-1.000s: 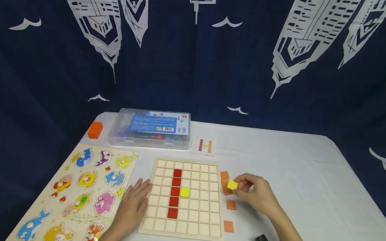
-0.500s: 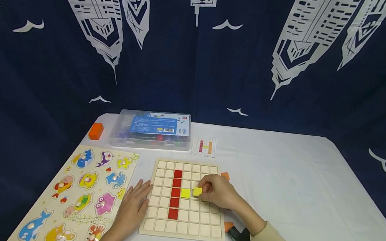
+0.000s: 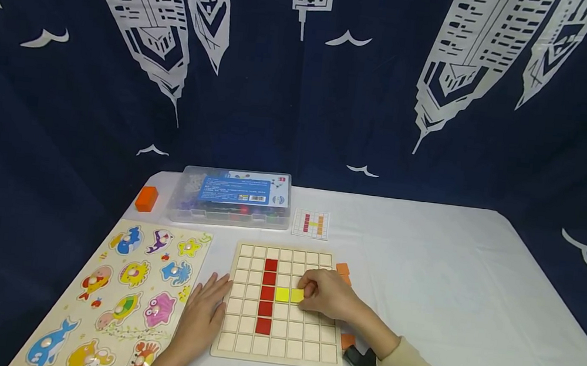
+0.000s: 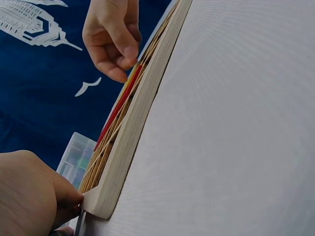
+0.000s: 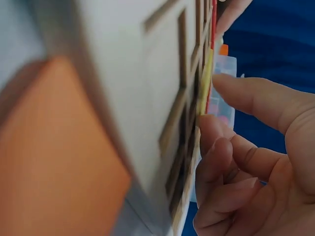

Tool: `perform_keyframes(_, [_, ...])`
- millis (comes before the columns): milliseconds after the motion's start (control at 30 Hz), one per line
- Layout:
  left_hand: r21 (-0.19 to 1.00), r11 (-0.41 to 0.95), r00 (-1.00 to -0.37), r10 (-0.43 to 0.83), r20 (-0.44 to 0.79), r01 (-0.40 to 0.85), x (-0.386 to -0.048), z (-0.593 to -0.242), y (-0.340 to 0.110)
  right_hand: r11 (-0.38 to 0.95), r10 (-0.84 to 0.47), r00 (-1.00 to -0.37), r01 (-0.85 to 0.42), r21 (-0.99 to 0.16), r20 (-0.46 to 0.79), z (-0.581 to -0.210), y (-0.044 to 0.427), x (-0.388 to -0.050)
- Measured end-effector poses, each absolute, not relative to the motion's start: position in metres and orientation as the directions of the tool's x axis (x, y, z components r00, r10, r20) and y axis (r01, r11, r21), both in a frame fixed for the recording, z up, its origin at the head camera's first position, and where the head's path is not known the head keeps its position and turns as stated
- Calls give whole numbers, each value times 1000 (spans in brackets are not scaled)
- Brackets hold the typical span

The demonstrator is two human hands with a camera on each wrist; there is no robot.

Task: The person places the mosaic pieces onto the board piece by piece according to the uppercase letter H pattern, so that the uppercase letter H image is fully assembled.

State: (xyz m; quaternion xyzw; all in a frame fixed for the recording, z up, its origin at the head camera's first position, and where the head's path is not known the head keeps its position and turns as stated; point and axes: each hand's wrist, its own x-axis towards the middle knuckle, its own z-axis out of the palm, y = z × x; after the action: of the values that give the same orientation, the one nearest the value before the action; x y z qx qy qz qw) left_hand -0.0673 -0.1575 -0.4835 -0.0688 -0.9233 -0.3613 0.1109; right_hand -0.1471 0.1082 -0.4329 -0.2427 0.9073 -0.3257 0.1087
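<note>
A square wooden grid board (image 3: 276,358) lies on the table. A column of red square tiles (image 3: 267,293) sits in its cells, with a yellow tile (image 3: 282,294) just right of it. My right hand (image 3: 327,293) is over the board, its thumb and index finger at the right side of a second yellow tile (image 3: 295,295), which lies flat beside the first. In the right wrist view the fingertips (image 5: 209,123) touch this tile's edge. My left hand (image 3: 201,315) rests at the board's left edge with fingers extended; its thumb touches the rim in the left wrist view.
Orange tiles (image 3: 342,268) lie right of the board, partly hidden by my right arm. A pattern card (image 3: 311,224) and a clear plastic case (image 3: 230,198) stand behind. An animal puzzle board (image 3: 118,290) lies left, with an orange block (image 3: 146,199) at the back left.
My right hand has carried the second yellow tile leftward from beside the orange tiles onto the board. The tile now lies flat against the first yellow one. My left hand has stayed put.
</note>
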Motion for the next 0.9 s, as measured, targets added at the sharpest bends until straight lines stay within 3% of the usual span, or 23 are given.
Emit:
perform_keyframes(233, [642,738,-966,52,253,208,-69,-483,-158,634,-515,-856,-348,-690,-41,-416,129,-145])
perform_keyframes(500, [645,740,-970,45,239,193,-68,-483,-159,571,-453,-887,-367,-734,90,-403,176,-139])
perform_keyframes(700, [644,737,-966,48,252,205,-67,-482,-158,560,-359,-919,-352,-750,162,-411,209,-131])
perform_keyframes(900, [644,737,-968,50,248,203,-67,-482,-157,526,-328,-936,-294,-798,129,-432,228,-126])
